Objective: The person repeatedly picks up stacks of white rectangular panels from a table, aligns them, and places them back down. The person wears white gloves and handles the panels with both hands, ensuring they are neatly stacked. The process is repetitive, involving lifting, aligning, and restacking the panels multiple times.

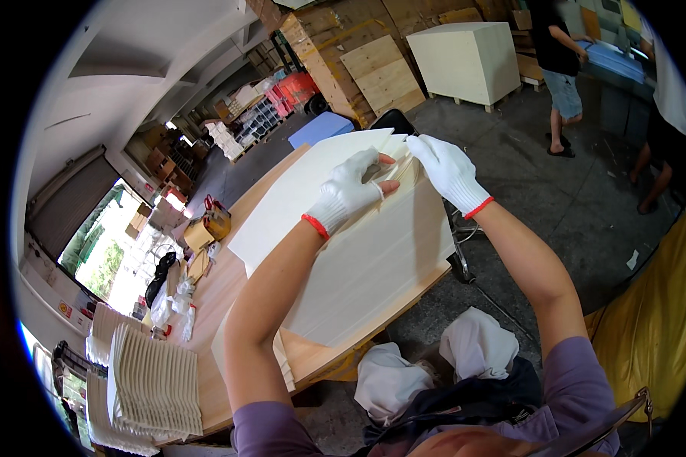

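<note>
Large pale cream sheets (358,266) lie in a stack on the wooden table, with the upper ones lifted and bent near the far right corner. My right hand (443,166), in a white knit glove with a red cuff, is closed at that corner, its fingers on the sheet edges. To its left, my left hand (349,184) rests on the sheets in a matching glove. Its thumb and a finger have bare tips, stretched toward the raised edges and held apart. The other left fingers are partly curled.
At the table's near left stand stacks of folded cream pieces (154,385). Tape, scissors (215,206) and small items lie along the left edge. A pale crate (465,65) stands beyond the table, two people (564,91) work at far right, and yellow cloth (655,305) hangs nearby.
</note>
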Tool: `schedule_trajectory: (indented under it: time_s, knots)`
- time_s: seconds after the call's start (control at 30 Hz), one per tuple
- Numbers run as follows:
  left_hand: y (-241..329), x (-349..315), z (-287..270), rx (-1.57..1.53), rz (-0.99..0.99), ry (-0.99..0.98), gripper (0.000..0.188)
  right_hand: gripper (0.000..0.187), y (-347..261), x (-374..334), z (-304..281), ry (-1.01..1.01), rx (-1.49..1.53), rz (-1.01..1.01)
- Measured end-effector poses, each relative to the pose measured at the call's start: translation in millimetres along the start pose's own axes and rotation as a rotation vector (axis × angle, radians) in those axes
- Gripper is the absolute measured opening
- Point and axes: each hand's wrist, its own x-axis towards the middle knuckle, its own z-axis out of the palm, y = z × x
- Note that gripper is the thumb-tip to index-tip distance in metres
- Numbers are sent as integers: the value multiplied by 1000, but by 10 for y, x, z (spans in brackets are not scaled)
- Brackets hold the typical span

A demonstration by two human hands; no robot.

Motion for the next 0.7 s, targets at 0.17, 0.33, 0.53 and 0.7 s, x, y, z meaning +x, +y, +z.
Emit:
schedule_trajectory:
  time_s: [0.17, 0.33, 0.53, 0.7]
  knots:
    - [-137, 38, 37, -228, 112, 61, 38, 55, -29, -6, -24, -27, -8, 23]
    - [-144, 44, 26, 68, 102, 17, 33, 54, -47, 9, -49, -65, -81, 25]
    - [95, -58, 15, 102, -21, -20, 34, 50, -14, -18, -17, -4, -50, -21]
    - [-12, -49, 5, -28, 7, -27, 36, 50, -9, -15, 7, -4, -48, -26]
